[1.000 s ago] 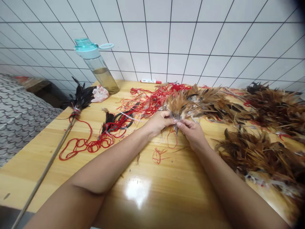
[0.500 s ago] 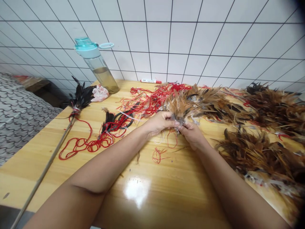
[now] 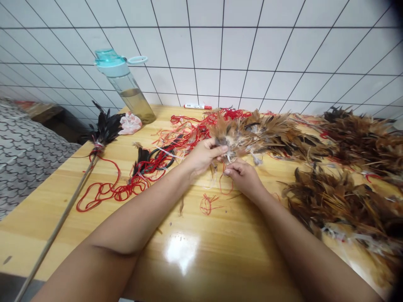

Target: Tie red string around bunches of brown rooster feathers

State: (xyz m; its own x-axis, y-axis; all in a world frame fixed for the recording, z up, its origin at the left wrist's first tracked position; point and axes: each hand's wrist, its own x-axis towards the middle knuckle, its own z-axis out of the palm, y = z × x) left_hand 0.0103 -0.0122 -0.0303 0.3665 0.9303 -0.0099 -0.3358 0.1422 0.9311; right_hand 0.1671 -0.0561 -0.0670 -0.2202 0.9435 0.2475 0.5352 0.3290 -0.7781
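My left hand (image 3: 203, 158) is closed on the base of a bundle of brown feathers (image 3: 220, 130), whose tips fan away from me. Close below that base, my right hand (image 3: 245, 176) makes a pinch with thumb and forefinger; what it grips, if anything, is too small to tell. A thin red string loop (image 3: 226, 191) hangs or lies under the pinching fingers. Beyond the hands, a long heap of brown feathers (image 3: 283, 134) stretches to the right, and tangled red cord (image 3: 192, 130) lies to the left.
A stick (image 3: 67, 212) topped with black feathers (image 3: 107, 126) lies along the left side. Behind it stand a water bottle (image 3: 135, 100) and a crumpled pinkish cloth (image 3: 130, 123). A marker (image 3: 197, 107) rests by the tiled wall. More feather bundles (image 3: 343, 201) cover the right side.
My right hand has drawn away from the feather base, slightly down and left. My left hand keeps hold, and the bundle has tilted left, uncovering a whitish part at its base.
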